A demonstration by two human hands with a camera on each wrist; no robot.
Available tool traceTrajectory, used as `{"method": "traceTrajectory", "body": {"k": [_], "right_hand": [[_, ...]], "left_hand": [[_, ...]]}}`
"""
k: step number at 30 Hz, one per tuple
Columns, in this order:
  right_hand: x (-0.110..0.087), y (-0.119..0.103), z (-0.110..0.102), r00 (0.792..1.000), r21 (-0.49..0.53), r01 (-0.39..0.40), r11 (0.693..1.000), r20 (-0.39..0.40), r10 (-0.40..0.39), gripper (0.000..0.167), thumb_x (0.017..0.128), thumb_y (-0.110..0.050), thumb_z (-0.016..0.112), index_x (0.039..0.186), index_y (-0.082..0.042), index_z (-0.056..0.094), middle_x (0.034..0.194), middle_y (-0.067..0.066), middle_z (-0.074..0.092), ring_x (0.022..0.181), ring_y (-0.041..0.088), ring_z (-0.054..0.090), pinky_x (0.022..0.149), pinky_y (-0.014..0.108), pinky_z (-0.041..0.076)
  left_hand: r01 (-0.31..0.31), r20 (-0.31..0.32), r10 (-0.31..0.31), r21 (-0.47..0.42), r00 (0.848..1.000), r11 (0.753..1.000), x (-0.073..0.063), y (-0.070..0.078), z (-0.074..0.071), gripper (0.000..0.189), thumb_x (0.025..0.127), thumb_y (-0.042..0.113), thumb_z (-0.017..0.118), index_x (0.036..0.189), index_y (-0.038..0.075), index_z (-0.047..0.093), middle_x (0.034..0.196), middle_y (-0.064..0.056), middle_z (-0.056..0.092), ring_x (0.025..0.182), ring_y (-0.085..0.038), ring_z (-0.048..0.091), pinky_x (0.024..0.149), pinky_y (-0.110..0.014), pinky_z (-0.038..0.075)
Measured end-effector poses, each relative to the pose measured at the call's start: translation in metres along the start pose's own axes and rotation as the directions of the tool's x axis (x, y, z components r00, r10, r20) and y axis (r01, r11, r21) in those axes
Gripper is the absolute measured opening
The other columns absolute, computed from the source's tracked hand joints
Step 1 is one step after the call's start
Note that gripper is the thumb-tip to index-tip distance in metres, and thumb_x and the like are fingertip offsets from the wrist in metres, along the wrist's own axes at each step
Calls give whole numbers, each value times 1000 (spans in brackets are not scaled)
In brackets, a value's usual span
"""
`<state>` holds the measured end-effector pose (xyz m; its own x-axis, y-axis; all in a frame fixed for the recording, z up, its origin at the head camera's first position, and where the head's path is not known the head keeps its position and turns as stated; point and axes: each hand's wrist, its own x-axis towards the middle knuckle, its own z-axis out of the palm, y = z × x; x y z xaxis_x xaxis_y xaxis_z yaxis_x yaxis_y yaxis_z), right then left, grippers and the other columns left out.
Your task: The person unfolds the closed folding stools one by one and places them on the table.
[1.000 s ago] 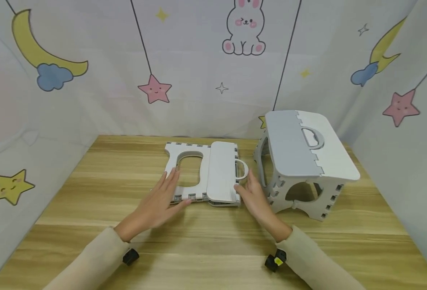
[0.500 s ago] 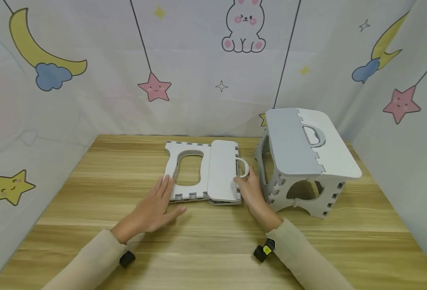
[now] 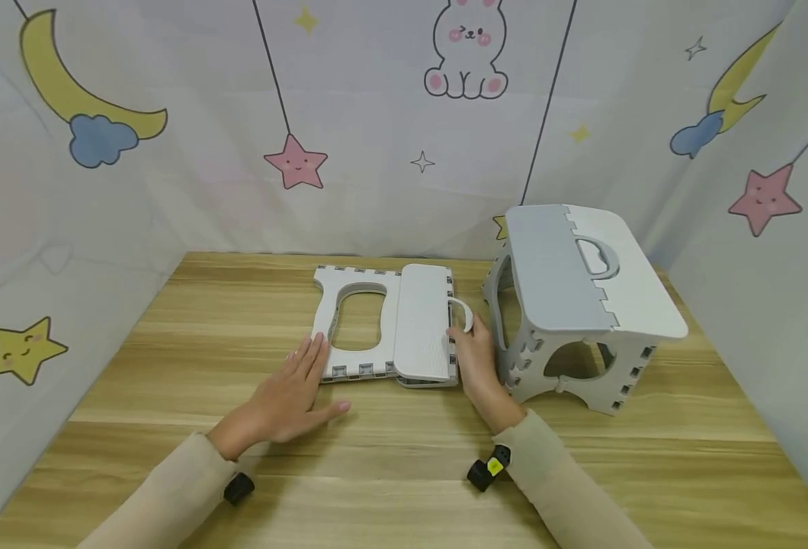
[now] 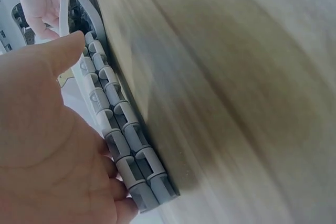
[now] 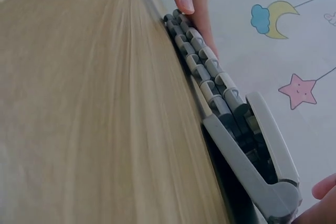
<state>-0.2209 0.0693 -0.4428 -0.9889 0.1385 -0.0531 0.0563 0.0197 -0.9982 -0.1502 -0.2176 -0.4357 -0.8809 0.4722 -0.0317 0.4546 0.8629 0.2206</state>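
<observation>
A white folding stool [image 3: 423,324], folded flat, lies on the wooden table with its handle [image 3: 469,314] on the right. My left hand [image 3: 287,393] rests its straight fingers against the stool's left end, thumb spread out in front. In the left wrist view, the left palm lies along the stool's hinged edge [image 4: 123,135]. At the other end my right hand [image 3: 478,370] holds the stool by the handle, thumb at the seat panel's edge and fingers on the handle's outer side. The right fingertips are partly hidden.
Close to the right hand stands a second folding stool [image 3: 592,282], unfolded and upright, with a grey-and-white top. Behind the wooden table [image 3: 376,473] hangs a white curtain [image 3: 370,91] printed with stars, moons and a rabbit. Each wrist carries a small black camera [image 3: 489,467].
The left hand has slid back to the stool's near left edge. My right hand has shifted slightly, its thumb moving up to the handle. The folded stool lies in nearly the same place.
</observation>
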Motion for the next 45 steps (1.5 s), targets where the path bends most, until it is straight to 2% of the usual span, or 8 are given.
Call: {"method": "traceTrajectory", "body": {"k": [6,11,17,27,31,35,38,45], "right_hand": [[-1,-2,4,1000,141,-23,990,-15,25,57,89,0,48,146,4,40,141,20,47,113,29,48,97,40,40],[-2,-4,5,999,173,-2,985,-37,8,56,89,1,46,144,3,42,137,19,52,106,26,52,87,31,45],[-5,-12,4,999,216,48,975,-35,-42,53,88,1,46,141,2,47,127,19,58,91,21,56,70,23,50],[-9,-24,5,994,276,106,955,-3,-109,59,90,2,45,148,3,34,143,18,47,114,27,55,76,24,52],[-14,-33,7,993,281,115,953,-19,-114,64,91,0,46,151,3,25,152,16,36,131,24,45,91,26,49],[-16,-38,12,992,269,121,955,-69,-106,67,90,-4,50,152,2,24,154,14,32,134,17,40,100,28,44],[-15,-38,15,988,261,140,955,-102,-117,67,89,-6,52,151,1,27,153,13,34,130,13,44,99,27,45],[-18,-49,20,979,248,200,948,-93,-182,64,91,-4,52,151,0,29,152,12,36,131,14,44,99,27,45]], "left_hand": [[-21,-15,20,-30,1000,999,-2,0,-4,95,96,56,52,150,-12,15,157,-30,8,144,-43,9,114,-55,18],[-22,1,22,-34,1000,999,-2,0,-6,95,97,58,48,151,-11,13,158,-28,6,145,-42,7,116,-53,16],[-59,-34,56,-80,998,995,-1,-6,-3,96,96,57,51,151,-12,12,157,-29,5,144,-44,7,114,-56,16],[-43,-34,39,-124,999,991,-4,-11,-4,95,96,55,51,153,-8,7,159,-25,2,146,-41,3,115,-53,16],[-25,-5,25,-142,1000,990,-5,-10,-7,95,96,53,53,153,-7,6,160,-23,-2,146,-39,0,116,-52,14],[-26,-13,24,-165,1000,986,-5,-12,-8,97,95,53,54,153,-6,5,160,-22,-2,146,-39,0,116,-52,14],[-31,-23,27,-178,999,984,-6,-14,-7,98,95,55,54,154,-6,4,160,-22,-2,146,-39,0,115,-53,14],[-32,-38,25,-213,999,977,-8,-15,-9,100,94,55,56,154,-5,2,160,-22,-2,146,-39,-1,115,-55,14]]}}
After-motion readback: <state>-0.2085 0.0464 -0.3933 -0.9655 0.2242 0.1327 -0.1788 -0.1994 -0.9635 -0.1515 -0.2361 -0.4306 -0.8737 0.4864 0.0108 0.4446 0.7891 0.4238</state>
